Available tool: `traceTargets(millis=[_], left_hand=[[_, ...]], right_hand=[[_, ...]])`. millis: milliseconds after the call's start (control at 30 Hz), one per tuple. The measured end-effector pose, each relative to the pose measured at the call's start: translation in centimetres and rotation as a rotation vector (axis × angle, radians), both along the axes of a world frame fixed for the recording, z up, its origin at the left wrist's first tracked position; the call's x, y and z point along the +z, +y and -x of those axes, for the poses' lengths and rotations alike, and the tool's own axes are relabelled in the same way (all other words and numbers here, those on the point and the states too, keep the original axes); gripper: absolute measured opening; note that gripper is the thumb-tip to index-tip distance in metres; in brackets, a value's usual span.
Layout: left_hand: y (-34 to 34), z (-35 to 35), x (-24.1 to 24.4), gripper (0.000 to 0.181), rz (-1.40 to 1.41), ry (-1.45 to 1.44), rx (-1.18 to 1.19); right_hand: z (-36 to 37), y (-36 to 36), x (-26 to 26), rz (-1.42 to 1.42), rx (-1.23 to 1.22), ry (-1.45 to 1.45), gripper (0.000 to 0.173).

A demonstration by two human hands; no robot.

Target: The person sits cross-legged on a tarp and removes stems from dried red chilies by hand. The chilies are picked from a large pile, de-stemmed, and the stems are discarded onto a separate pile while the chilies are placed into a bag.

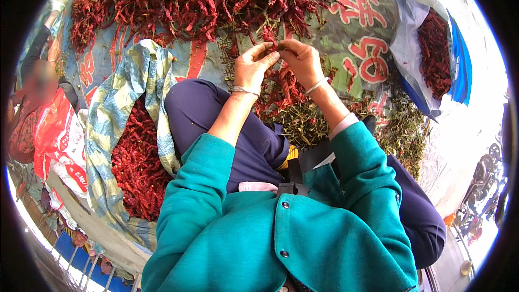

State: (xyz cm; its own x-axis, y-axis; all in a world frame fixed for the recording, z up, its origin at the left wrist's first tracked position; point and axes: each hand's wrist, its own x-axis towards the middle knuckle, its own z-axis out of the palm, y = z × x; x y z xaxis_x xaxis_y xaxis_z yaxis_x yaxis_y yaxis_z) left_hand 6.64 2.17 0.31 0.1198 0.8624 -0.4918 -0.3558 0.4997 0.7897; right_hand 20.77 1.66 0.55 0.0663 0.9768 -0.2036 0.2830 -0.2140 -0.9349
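My left hand and my right hand meet fingertip to fingertip above the ground sheet. A dried red chili pepper shows at the pinched left fingers. The right thumb and forefinger come together right beside it; whatever may be between them is too small to make out. Just beyond the fingers lies the edge of a large heap of dried red chilies with stems on. Beneath the hands is a smaller group of red chilies, bordered by a pile of greenish-brown stems.
A blue-and-cream checked woven sack holding red chilies lies by my left knee. At the right stands a white-and-blue bag of darker chilies. More stems cover the sheet at right. Another person sits at far left near a red-and-white sack.
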Motion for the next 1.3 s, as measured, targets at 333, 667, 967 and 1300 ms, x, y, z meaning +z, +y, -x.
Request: traceTargets(millis=[333,667,967,1300], left_hand=[[-0.1,0.6,-1.1,0.016,0.131,-0.050,0.010],[-0.3,-0.1,-0.6,0.009,0.132,-0.092,0.140],[0.1,1.6,-0.3,0.008,0.162,-0.268,0.258],[0.0,0.7,-1.5,0.008,0.174,-0.126,0.073]], right_hand=[[1.1,-2.0,0.2,-0.154,-0.066,-0.169,0.022],[2.0,-0.9,-1.1,0.107,-0.289,0.288,0.009],[0.7,0.4,0.7,-0.626,0.064,-0.841,0.016],[-2.1,1.7,1.3,-0.109,0.154,-0.693,0.020]])
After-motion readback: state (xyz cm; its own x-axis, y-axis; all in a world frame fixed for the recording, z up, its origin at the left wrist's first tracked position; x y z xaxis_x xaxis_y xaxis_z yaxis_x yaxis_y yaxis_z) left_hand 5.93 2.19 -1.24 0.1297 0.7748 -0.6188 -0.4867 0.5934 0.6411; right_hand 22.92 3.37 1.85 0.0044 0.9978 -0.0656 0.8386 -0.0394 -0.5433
